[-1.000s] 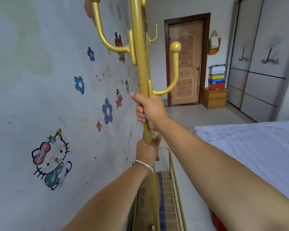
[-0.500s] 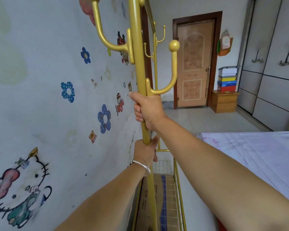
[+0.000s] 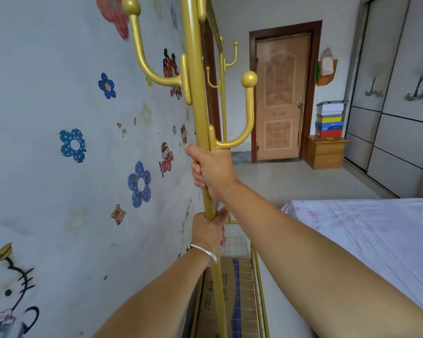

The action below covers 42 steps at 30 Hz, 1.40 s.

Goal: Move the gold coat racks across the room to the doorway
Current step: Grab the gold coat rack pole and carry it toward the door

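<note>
1. Two hands carry the load: the right hand (image 3: 211, 170) is wrapped around the pole of the gold coat rack (image 3: 195, 98) just under a hook, and the left hand (image 3: 208, 231) is closed on the same pole just below it. The rack stands between the stickered wall (image 3: 59, 118) and the bed (image 3: 366, 240), with the door (image 3: 279, 98) well ahead. Both grips sit near each other on smooth painted metal, so I judge the pole could slide or twist through the fingers if the base swings.
2. A hook (image 3: 244, 113) curls up immediately above the right hand; a slip upward along the pole would likely jam the knuckles against it.
3. On the wall side, another hook (image 3: 142, 52) reaches toward the stickers. Drifting left would probably scrape the wall.
4. Below the hands, the rack's wire shelf (image 3: 252, 289) sits over a cardboard box (image 3: 227, 301) on the floor; whether they touch I cannot tell. A low carry could snag there.
5. A second gold rack (image 3: 224, 76) stands ahead near the door, close to the line of travel. The two sets of hooks could tangle on arrival.
6. Passage beside the bed looks narrow, so the base may clip the mattress edge.
</note>
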Available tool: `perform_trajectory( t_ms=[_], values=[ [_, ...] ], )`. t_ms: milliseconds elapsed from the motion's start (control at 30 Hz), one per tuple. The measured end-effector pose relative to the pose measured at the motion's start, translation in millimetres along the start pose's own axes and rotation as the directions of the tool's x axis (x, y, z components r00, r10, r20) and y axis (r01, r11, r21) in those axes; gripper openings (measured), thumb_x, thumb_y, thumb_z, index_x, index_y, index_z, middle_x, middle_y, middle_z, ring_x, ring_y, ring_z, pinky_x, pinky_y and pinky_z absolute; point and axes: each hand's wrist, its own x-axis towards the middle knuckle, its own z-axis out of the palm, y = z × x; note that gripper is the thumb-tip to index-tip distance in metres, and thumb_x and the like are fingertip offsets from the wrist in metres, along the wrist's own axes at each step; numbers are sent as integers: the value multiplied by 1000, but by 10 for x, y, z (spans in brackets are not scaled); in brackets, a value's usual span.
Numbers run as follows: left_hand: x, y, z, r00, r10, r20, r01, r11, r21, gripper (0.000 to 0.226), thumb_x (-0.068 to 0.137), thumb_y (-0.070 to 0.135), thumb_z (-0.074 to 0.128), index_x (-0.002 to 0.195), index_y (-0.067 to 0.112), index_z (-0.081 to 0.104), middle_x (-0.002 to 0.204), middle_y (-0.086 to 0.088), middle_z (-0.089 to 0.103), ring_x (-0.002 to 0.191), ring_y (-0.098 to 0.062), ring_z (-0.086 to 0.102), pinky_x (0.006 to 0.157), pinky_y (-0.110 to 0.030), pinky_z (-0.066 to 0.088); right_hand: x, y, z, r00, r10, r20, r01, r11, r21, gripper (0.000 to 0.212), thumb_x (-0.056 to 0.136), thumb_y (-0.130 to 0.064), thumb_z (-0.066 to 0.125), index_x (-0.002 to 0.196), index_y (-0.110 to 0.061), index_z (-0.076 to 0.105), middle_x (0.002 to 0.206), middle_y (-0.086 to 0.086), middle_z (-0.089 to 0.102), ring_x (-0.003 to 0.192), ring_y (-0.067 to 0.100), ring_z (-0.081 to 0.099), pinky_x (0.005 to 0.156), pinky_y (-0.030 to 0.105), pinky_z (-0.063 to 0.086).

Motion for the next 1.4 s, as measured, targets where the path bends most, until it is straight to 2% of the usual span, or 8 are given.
perform_trajectory(
  t_ms=[100, 367, 533, 633, 700, 967, 1133, 1400],
  values=[
    [69, -8, -35, 1000, -4, -6, 4, 1000, 8, 50, 81, 5, 52, 36, 16, 36, 27, 5, 29, 29, -12, 23, 36, -19, 29, 48, 19, 41, 1000, -12, -16, 12, 1000, -9, 38, 86, -14, 58, 51, -13, 42, 31, -5, 33, 25, 9, 25, 36, 17, 22],
    [290, -135, -247, 999, 13, -44, -12, 1000, 7, 55, 80, 3, 53, 30, 20, 36, 34, -2, 28, 30, -14, 24, 33, -18, 27, 172, 194, 214, 999, -36, -37, 35, 999, -27, 41, 87, -15, 57, 49, -13, 42, 31, -5, 33, 26, 9, 24, 37, 19, 21],
    [482, -224, -211, 999, 22, -36, -21, 1000, 18, 33, 78, 3, 51, 46, 0, 42, 41, -4, 29, 32, -16, 25, 33, -17, 27, 297, 249, 158, 997, -58, -59, 56, 998, -38, 42, 87, -13, 57, 48, -13, 39, 31, -4, 32, 26, 10, 22, 38, 19, 16],
    [665, -290, -49, 1000, 22, -19, -21, 999, 25, 54, 79, 10, 56, 28, 17, 39, 40, -3, 30, 33, -17, 26, 38, -19, 28, 444, 230, -13, 994, -70, -84, 68, 997, -29, 44, 87, -13, 57, 47, -14, 39, 30, -5, 32, 26, 10, 22, 38, 20, 14],
    [767, -308, 61, 1000, 28, -9, -28, 1000, 3, 56, 79, 8, 56, 29, 19, 34, 41, -3, 29, 33, -15, 24, 43, -21, 25, 543, 235, -123, 992, -83, -98, 80, 996, -30, 44, 86, -12, 58, 47, -14, 38, 30, -4, 32, 25, 10, 21, 39, 19, 14],
    [1365, -460, 604, 997, 79, 6, -79, 996, -35, 57, 78, 6, 56, 27, 19, 33, 38, 4, 25, 44, -17, 23, 49, -25, 20, 1097, 215, -703, 989, -85, -121, 79, 996, -51, 43, 85, -12, 59, 47, -13, 39, 30, -4, 33, 25, 10, 22, 37, 18, 16],
    [1769, -561, 924, 997, 78, 14, -77, 995, -70, 59, 77, 1, 53, 27, 19, 30, 31, 12, 23, 43, -16, 21, 49, -25, 19, 1450, 216, -1042, 992, -78, -97, 72, 996, -55, 44, 86, -13, 58, 46, -13, 39, 31, -4, 33, 26, 10, 22, 38, 19, 16],
    [2209, -608, 1260, 996, 71, 50, -66, 994, -81, 60, 79, 2, 55, 27, 20, 33, 29, 11, 26, 37, -14, 24, 46, -23, 22, 1915, 236, -1437, 990, -80, -113, 73, 996, -59, 44, 85, -14, 59, 46, -13, 41, 32, -4, 34, 27, 10, 23, 37, 18, 17]
  ],
)
